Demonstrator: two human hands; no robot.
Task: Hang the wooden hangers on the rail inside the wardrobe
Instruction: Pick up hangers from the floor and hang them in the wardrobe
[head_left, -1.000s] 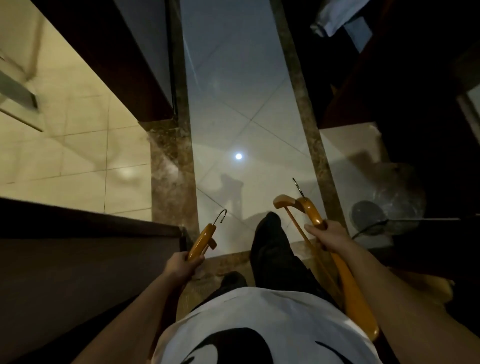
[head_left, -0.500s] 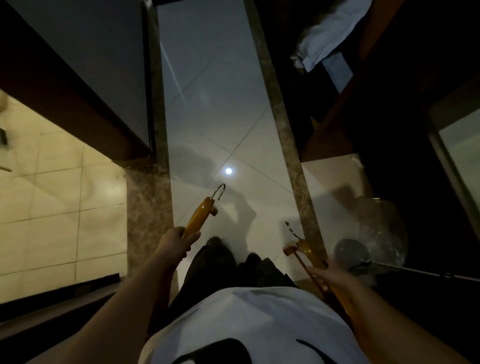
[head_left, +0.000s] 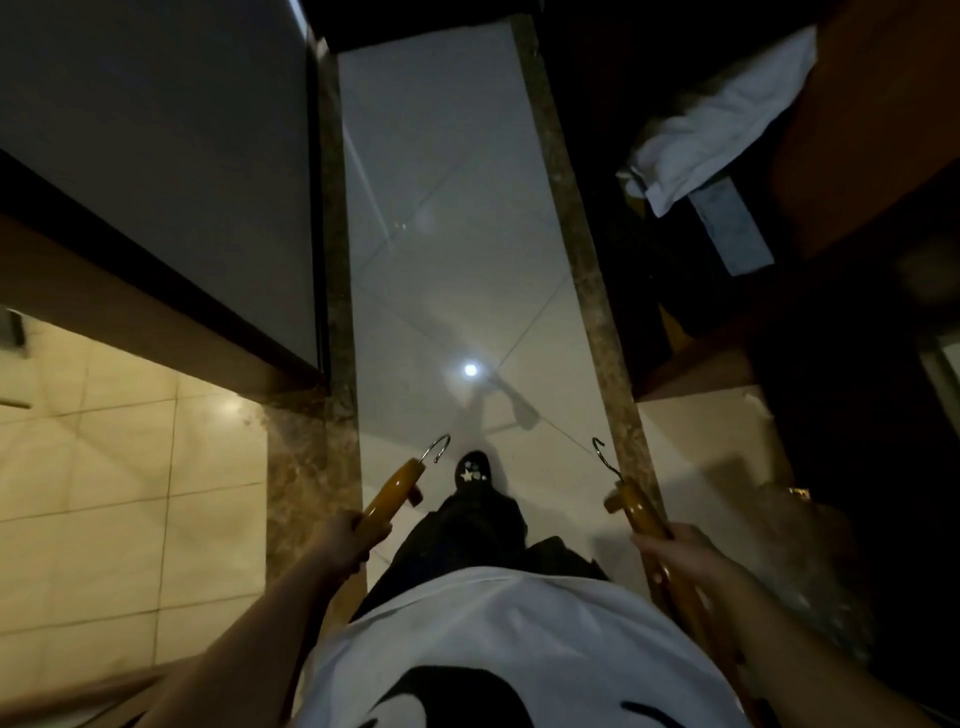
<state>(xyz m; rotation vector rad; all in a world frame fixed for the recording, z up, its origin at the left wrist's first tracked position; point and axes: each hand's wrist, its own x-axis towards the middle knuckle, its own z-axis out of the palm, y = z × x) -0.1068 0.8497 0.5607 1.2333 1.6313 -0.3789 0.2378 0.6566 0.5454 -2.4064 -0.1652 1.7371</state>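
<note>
Wooden hangers (head_left: 397, 486) clasped in fingers (head_left: 363, 522) of left hand (head_left: 340, 543), right hand (head_left: 688, 556).

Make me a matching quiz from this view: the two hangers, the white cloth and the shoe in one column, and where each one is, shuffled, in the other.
Column one:
1. tile-side hanger
2. cloth-side hanger
3. white cloth
4. shoe

Column two:
A. draped, upper right of the view
B. gripped by the right hand
C. on the pale floor, toe forward
D. gripped by the left hand

Pairs: 1-D, 2-B, 3-A, 4-C.
</note>
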